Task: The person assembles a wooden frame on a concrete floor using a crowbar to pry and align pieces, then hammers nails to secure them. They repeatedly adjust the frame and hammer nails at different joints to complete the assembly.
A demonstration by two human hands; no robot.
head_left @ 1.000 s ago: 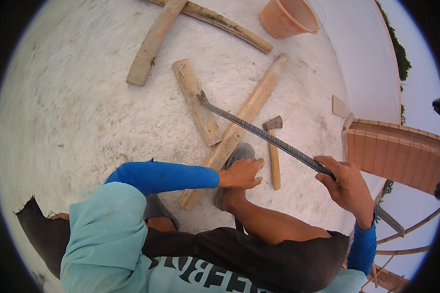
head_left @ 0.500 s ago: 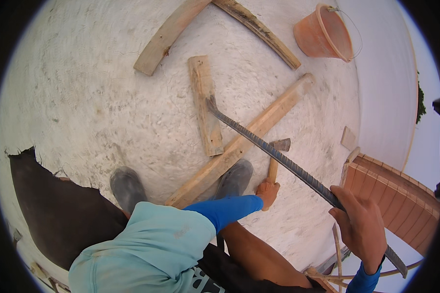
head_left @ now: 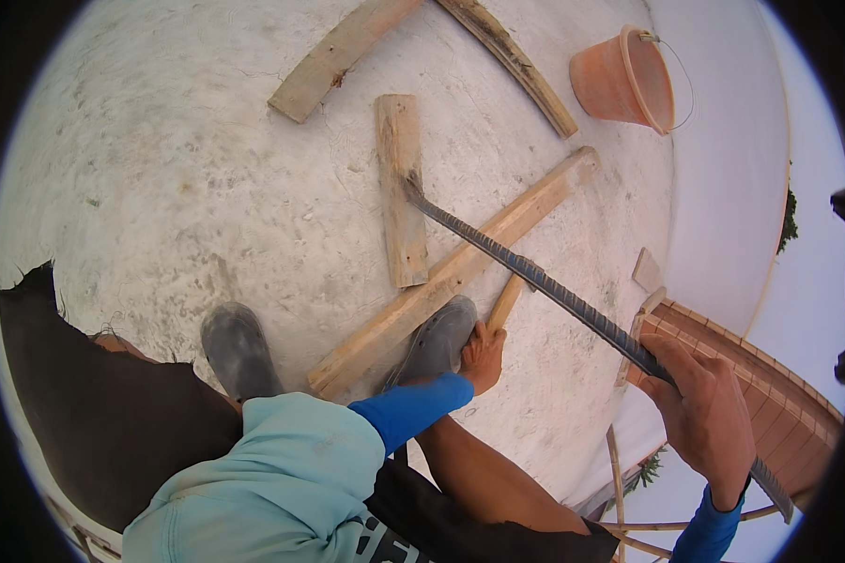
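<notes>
The head of the hammer (head_left: 507,302) is mostly hidden behind the dark ribbed bar (head_left: 573,302), with only a little of it showing past the bar's edge, and the lower end of its handle is lost inside the left hand (head_left: 482,359). The bar's far tip blends into a dark patch on the short board (head_left: 402,188), so its exact shape is hard to make out. The top edge of the view cuts off two more planks (head_left: 343,61) (head_left: 512,66), and the lower edge crops the person's shirt (head_left: 291,460).

The left fingers are closed on the handle, just beside the right shoe (head_left: 441,328); the hammer's head points away from them. The right hand (head_left: 699,399) is clamped on the bar, thumb and forefinger on either side, while the other fingers are out of sight. The bar runs from that grip over the long beam (head_left: 526,214) to the short board, and its near end sticks out past the wrist. An orange bucket (head_left: 620,80) stands well apart from both hands
</notes>
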